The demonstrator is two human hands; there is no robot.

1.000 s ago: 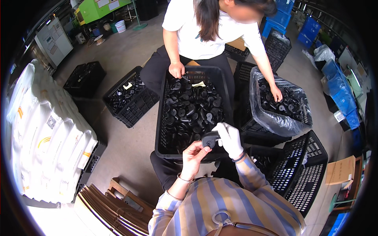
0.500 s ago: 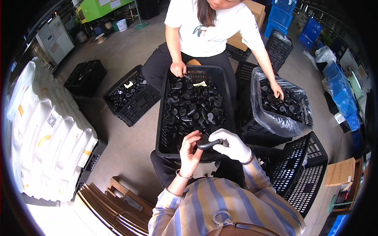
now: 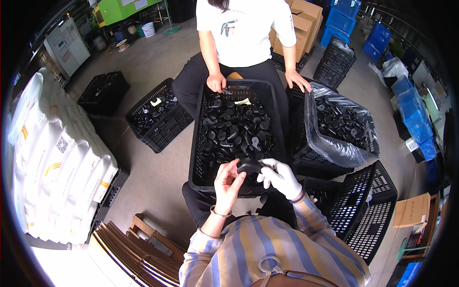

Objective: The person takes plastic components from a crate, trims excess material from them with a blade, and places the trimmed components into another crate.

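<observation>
Between my two hands is a black plastic part point(image 3: 249, 166) with a rounded head and a short stem. My bare left hand point(image 3: 227, 184) pinches its rounded head. The white-gloved right hand point(image 3: 281, 178) closes its fingers round the stem end. Both hands are just above the near end of a black crate point(image 3: 192, 165), which holds many similar black parts point(image 3: 234, 129). A pale yellow slip point(image 3: 243, 102) lies on those parts near the far end.
Opposite sits a person in a white shirt point(image 3: 244, 38), one hand at the crate's far rim. To the right stands a plastic-lined crate point(image 3: 313, 138) of black parts, with empty-looking stacked crates point(image 3: 368, 210) nearer me. White sacks point(image 3: 62, 162) are piled left; another crate point(image 3: 162, 131) stands left.
The black part has turned in my hands, its rounded head now facing up. The other person has drawn one hand from the lined crate's parts back to its near corner and leaned back.
</observation>
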